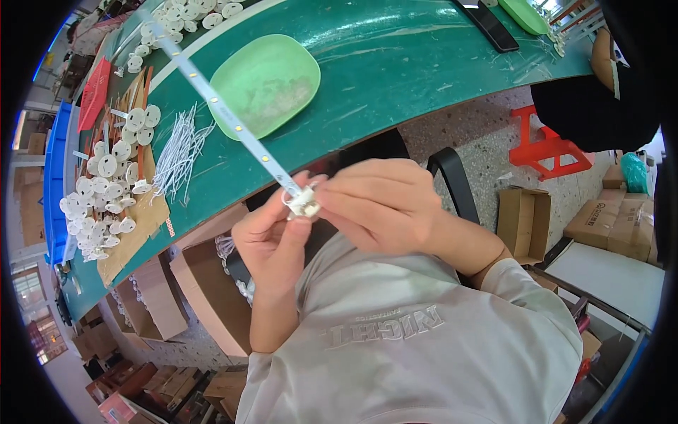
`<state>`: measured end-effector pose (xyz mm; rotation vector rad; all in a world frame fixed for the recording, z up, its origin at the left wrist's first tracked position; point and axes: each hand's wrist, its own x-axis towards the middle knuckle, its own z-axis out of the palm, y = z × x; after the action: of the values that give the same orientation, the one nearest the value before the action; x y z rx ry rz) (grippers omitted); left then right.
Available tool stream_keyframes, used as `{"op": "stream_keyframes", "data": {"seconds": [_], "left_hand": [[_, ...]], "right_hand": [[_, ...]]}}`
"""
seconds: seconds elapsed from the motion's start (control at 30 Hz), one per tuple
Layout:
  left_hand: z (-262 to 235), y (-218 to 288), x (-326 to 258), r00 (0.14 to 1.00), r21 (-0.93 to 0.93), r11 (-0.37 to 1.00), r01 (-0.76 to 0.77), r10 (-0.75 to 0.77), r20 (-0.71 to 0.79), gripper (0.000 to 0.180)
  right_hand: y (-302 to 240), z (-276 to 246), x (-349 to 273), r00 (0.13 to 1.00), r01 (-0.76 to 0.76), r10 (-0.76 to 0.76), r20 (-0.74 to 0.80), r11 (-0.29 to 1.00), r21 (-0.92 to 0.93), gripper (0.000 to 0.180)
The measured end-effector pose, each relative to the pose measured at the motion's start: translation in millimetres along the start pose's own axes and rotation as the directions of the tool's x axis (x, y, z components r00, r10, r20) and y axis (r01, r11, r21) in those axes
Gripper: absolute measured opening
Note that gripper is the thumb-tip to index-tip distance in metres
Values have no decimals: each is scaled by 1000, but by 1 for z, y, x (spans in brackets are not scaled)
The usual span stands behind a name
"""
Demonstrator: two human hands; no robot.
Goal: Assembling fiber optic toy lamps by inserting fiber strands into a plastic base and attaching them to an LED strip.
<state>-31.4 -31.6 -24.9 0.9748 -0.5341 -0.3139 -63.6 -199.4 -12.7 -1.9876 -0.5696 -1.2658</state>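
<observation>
Left hand [272, 240] and right hand [385, 205] pinch white fitting [307, 205] at LED strip's [239, 128] end; seating unconfirmed. Loose white wires [178, 159] remain ahead-left.

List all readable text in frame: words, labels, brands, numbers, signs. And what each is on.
Grey shirt: large pale lettering with a smaller line, on the front; wording withheld.
Light strip: small marks between the LEDs, too small to read.
Stacked cardboard carton, right side: dark printed mark and characters, too small to read reliably.
Elsewhere: nothing I can make out.
</observation>
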Motion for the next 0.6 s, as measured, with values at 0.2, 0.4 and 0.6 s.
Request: {"op": "stream_keyframes", "data": {"seconds": [0.2,0.4,0.6], "left_hand": [[-45,19,31,938,281,957,-70,158,-308,35],[-71,14,44,926,244,967,-78,161,-341,34],[-72,18,47,947,213,977,-12,79,-310,33]], "right_hand": [[83,21,79,822,-220,160,546,974,47,15],[122,67,114,579,11,396,713,870,-492,17],[115,73,118,444,-88,502,743,849,-521,16]]}}
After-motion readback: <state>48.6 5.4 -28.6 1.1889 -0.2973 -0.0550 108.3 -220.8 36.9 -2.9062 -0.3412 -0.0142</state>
